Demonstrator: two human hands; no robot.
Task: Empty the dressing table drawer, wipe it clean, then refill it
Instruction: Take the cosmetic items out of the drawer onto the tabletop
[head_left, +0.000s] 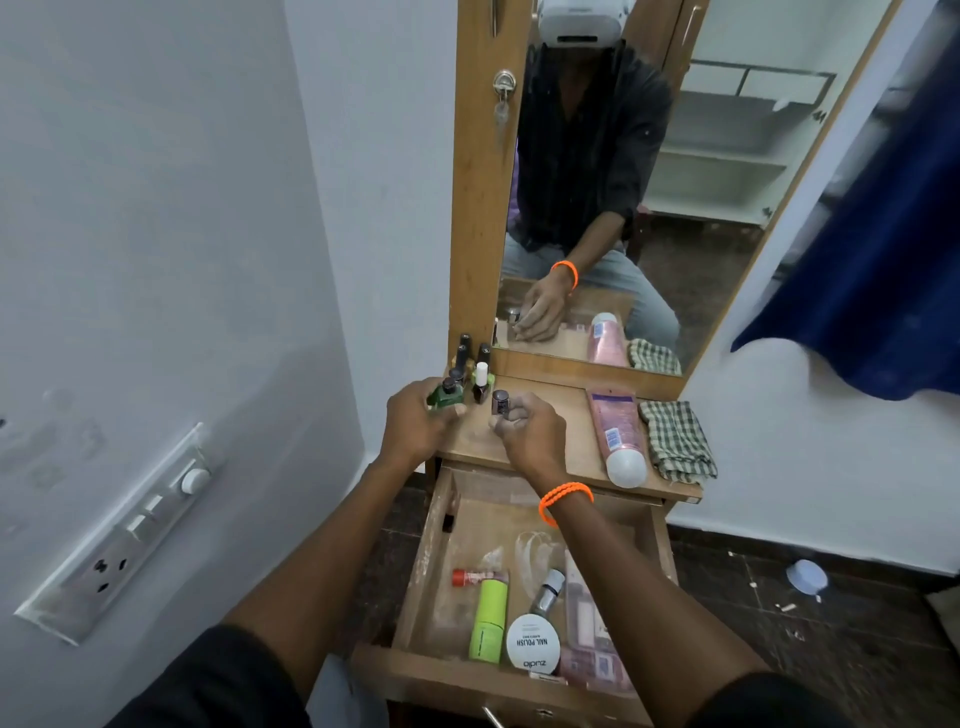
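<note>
The wooden drawer (431, 561) is pulled open below the dressing table top (566, 431). Inside it lie a lime green tube (488, 621), a round white nail polish remover tub (533, 643), a small red-capped tube (475, 577), a silver-capped bottle (546, 592) and pink packets (592, 665). My left hand (415, 423) holds a green nail polish bottle (447, 395) at the table top's left end. My right hand (530, 434) grips a dark purple nail polish bottle (500, 402) beside it. Several more nail polish bottles (470, 364) stand behind.
A pink tube with a white cap (618, 434) and a folded checked cloth (675, 439) lie on the table top's right side. The mirror (701, 182) rises behind. A switch panel (130, 530) is on the left wall; a blue curtain (883, 234) hangs at right.
</note>
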